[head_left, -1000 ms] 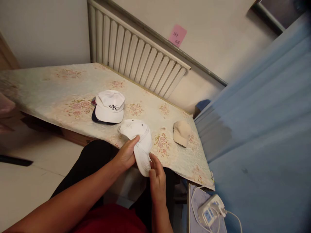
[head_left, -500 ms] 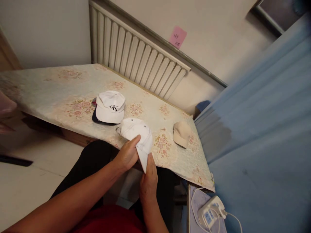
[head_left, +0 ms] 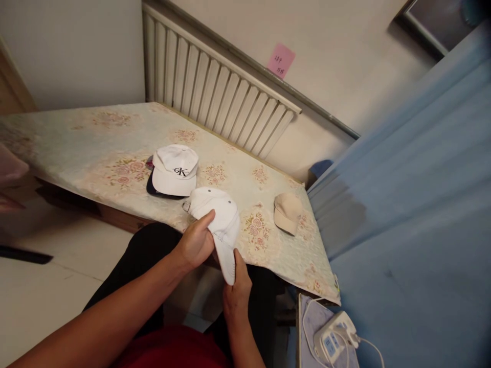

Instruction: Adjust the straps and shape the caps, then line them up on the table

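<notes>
A white baseball cap (head_left: 220, 212) is held between my two hands at the near edge of the table, its brim pointing down toward me. My left hand (head_left: 197, 243) grips the cap's side, with the thumb on the crown and the other fingers hidden beneath. At the brim's right edge, my right hand (head_left: 238, 281) is closed on it, thumb side up. Just beyond lies a white cap with black letters (head_left: 177, 171), resting on a dark-brimmed cap (head_left: 153, 190) that is mostly covered. A beige cap (head_left: 287, 212) sits farther right.
A flower-patterned cloth (head_left: 238, 174) covers the table. Behind it stands a radiator (head_left: 215, 87). A blue curtain (head_left: 402, 214) hangs along the right. At lower right, a white power strip (head_left: 333, 337) with cords lies on a small stand. Part of another person (head_left: 11, 168) shows at far left.
The held cap's brim has swung slightly lower and shows more of its top surface. My left thumb has shifted a little left on the crown; my right hand is slightly lower.
</notes>
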`<state>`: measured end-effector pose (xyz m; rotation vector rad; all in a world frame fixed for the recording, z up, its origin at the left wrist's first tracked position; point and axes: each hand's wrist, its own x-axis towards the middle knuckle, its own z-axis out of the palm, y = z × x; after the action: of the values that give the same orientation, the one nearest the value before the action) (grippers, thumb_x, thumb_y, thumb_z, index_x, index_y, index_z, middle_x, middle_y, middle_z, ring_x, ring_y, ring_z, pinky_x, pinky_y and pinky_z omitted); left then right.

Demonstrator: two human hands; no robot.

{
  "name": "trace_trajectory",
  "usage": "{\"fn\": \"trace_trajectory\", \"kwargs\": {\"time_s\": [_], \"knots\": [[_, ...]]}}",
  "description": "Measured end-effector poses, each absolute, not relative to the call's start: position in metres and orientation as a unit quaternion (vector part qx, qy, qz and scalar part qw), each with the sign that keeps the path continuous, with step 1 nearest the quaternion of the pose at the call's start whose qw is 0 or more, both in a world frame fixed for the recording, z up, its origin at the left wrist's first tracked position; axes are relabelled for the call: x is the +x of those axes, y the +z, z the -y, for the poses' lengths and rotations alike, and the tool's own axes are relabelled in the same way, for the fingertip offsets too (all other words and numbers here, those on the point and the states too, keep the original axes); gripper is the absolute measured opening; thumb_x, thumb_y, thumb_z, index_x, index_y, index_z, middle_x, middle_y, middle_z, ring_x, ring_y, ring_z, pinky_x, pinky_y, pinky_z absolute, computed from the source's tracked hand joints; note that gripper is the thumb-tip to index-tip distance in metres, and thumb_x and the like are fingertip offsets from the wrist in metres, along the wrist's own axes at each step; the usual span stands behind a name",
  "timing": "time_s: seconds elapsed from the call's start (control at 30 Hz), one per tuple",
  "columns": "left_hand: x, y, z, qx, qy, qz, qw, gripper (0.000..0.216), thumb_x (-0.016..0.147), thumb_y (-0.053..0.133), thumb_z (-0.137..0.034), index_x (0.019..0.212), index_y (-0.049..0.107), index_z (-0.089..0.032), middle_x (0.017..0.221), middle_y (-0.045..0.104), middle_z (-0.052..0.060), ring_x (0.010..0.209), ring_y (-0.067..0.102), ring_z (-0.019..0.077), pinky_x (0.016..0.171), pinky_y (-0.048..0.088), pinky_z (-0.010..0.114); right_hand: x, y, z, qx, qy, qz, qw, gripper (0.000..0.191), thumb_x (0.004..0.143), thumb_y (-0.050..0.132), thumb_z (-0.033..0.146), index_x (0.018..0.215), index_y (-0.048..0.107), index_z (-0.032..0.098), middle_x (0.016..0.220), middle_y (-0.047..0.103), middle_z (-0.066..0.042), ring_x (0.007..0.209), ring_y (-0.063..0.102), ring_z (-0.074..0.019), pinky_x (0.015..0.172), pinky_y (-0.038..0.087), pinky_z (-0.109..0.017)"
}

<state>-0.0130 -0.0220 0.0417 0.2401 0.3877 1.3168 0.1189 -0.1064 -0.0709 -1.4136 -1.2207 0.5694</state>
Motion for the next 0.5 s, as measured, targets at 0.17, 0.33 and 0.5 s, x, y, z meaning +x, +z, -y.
{"fn": "trace_trajectory", "kwargs": {"time_s": [0.17, 0.33, 0.5], "knots": [[-0.016, 0.035, 0.017, 0.123, 0.614, -0.186, 0.757, 0.039, 0.085, 0.063, -0.019, 0.121, 0.065, -0.007, 0.109, 0.074, 0.015, 0.115, 0.063, 0.0308, 0.107, 0.045, 0.043, 0.123, -0.063, 0.11, -0.574, 0.251, 0.521, 0.579, 0.036, 0.086, 0.061, 0.038, 0.119, 0.07, 0.027, 0.124, 0.069, -0.002, 0.121, 0.061, -0.0253, 0.112, 0.041, -0.04], [-0.025, 0.02, 0.014, 0.212, 0.6, -0.203, 0.744, 0.038, 0.078, 0.071, -0.023, 0.113, 0.069, -0.008, 0.103, 0.075, 0.014, 0.115, 0.062, 0.0328, 0.108, 0.043, 0.043, 0.129, -0.067, 0.115, -0.567, 0.216, 0.535, 0.588, 0.033, 0.09, 0.056, 0.035, 0.118, 0.07, 0.025, 0.12, 0.071, -0.004, 0.116, 0.065, -0.0253, 0.107, 0.046, -0.04], [-0.047, 0.001, 0.006, 0.459, 0.505, -0.241, 0.69, 0.056, 0.068, 0.078, -0.027, 0.12, 0.064, -0.014, 0.121, 0.069, 0.012, 0.121, 0.058, 0.0331, 0.107, 0.041, 0.044, 0.144, -0.064, 0.119, -0.544, 0.098, 0.591, 0.588, 0.036, 0.093, 0.045, 0.027, 0.118, 0.07, 0.018, 0.112, 0.074, -0.009, 0.105, 0.07, -0.024, 0.091, 0.057, -0.037]]}}
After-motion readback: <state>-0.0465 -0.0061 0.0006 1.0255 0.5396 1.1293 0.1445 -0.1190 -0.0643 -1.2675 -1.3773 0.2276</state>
